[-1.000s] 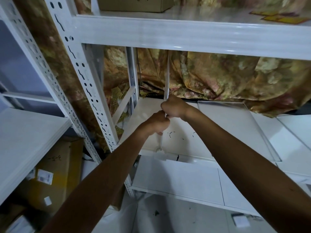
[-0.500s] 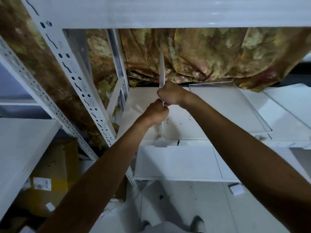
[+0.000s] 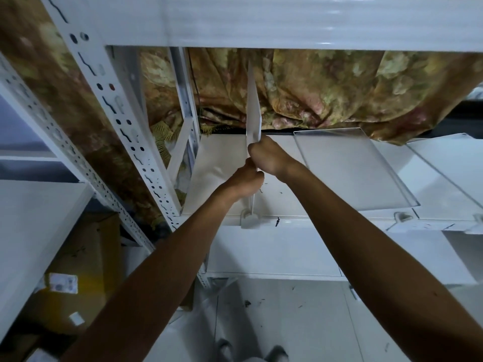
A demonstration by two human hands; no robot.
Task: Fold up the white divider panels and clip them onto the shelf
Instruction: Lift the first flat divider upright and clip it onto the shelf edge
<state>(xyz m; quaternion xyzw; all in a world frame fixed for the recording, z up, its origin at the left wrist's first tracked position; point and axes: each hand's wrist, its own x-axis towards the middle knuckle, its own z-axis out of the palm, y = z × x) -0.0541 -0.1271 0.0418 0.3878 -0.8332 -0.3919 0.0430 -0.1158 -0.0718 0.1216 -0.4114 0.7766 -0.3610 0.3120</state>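
Two hands meet in the middle of the frame, one just above the other and touching. The left hand (image 3: 243,182) is the lower one. Its fingers are curled tight round a thin white divider panel (image 3: 253,113). The right hand (image 3: 270,158) sits right above it and grips the same panel.

The panel stands up on the shelf (image 3: 217,165), so only its thin side shows. Its top points up toward the big white beam (image 3: 313,22) that runs across the top of the frame. Its bottom end sits in a small white clip (image 3: 249,220) on the front edge of the shelf, just below the left hand.

To the right of the hands, a second panel (image 3: 352,168) lies flat on the shelf. Another clip (image 3: 403,217) sits at the front edge near its lower right corner. A third panel (image 3: 449,163) lies flat at the far right, partly cut off by the frame.

Behind the shelf hangs a flowery cloth (image 3: 339,87) in brown and gold. A white post (image 3: 117,113) full of holes slants down from the upper left. A brown cardboard box (image 3: 86,257) with a white label sits in the lower left. At the bottom middle, the tips of two shoes (image 3: 224,346) show on the pale floor (image 3: 274,309).
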